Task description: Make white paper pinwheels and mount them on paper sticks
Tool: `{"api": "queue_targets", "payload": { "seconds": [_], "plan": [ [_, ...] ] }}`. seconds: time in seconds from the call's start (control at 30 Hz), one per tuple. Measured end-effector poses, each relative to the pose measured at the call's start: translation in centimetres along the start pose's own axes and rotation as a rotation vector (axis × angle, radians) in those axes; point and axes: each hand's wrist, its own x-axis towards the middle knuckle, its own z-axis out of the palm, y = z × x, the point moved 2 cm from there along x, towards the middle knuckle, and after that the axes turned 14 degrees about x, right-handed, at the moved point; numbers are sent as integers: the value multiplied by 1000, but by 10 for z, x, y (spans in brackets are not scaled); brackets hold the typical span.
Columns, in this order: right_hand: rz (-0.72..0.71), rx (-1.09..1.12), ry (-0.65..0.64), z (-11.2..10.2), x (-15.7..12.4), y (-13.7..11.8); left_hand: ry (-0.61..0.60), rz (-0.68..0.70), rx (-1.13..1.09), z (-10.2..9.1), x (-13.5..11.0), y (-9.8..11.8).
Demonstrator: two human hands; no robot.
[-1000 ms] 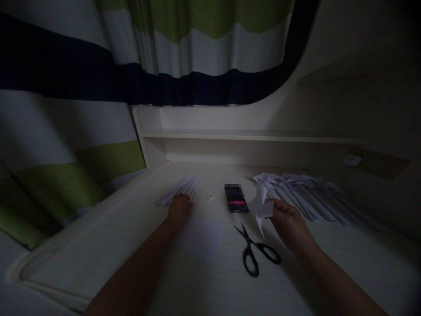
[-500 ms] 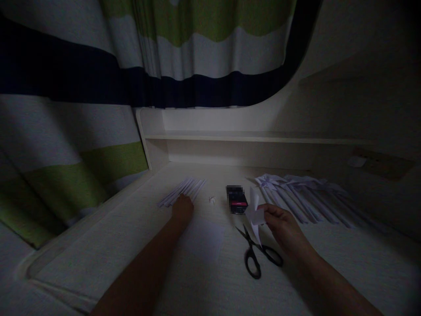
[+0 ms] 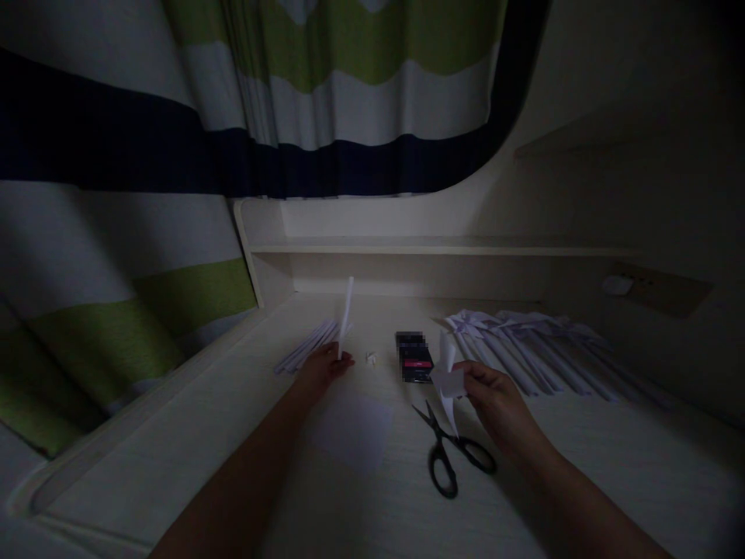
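Observation:
My left hand (image 3: 322,366) grips a thin rolled paper stick (image 3: 346,314) near its lower end, and the stick points up and away from me. Beside that hand several more paper sticks (image 3: 306,345) lie on the desk. Between the fingers of my right hand (image 3: 492,390) is a folded paper pinwheel (image 3: 447,380) with curled blades, held above the desk. Open black-handled scissors (image 3: 445,446) lie just below it. A flat sheet of white paper (image 3: 352,431) rests between my forearms.
A dark box-like object (image 3: 416,365), partly pixelated, lies mid-desk with small white scraps (image 3: 371,358) to its left. Finished-looking pinwheels on sticks (image 3: 524,349) line the right. A shelf (image 3: 436,250) runs along the back; a striped curtain (image 3: 128,256) hangs at left.
My left hand has lifted one paper stick from the bundle and tilted it up. My right hand holds the pinwheel in nearly the same place. The view has shifted slightly.

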Motion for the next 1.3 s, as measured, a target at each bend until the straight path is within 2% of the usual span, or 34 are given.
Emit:
{"api": "queue_targets", "payload": {
  "seconds": [0.03, 0.1, 0.13, 0.3, 0.53, 0.67, 0.83, 0.97, 1.07, 1.2, 1.3],
  "plan": [
    [-4, -9, 1, 0, 0, 0, -47, 20, -95, 4, -4, 4],
    [-14, -31, -7, 0, 0, 1, -230, 50, -485, 13, -14, 12],
    [-16, -38, -12, 1, 0, 1, -282, 33, -585, 16, -18, 16],
    [-8, -34, -18, 2, -1, 0, -406, 58, -746, 27, -34, 29],
    [35, -37, -46, 2, 0, 6, -392, 90, -710, 33, -36, 25],
    [41, -66, -44, 2, 0, 8, -391, 52, -692, 35, -35, 21],
    [43, -96, -70, 4, -1, 8, -173, -148, -681, 33, -28, 13],
    [68, -80, -79, 7, -2, 10, -130, -207, -656, 33, -24, 8],
    [71, -72, -76, 7, -2, 12, -211, -177, -677, 36, -30, 13],
    [63, -35, -66, 8, -3, 13, -438, -137, -669, 46, -49, 29],
    [21, -28, -41, 12, -7, 9, -552, -140, -608, 55, -65, 38]
  ]
}}
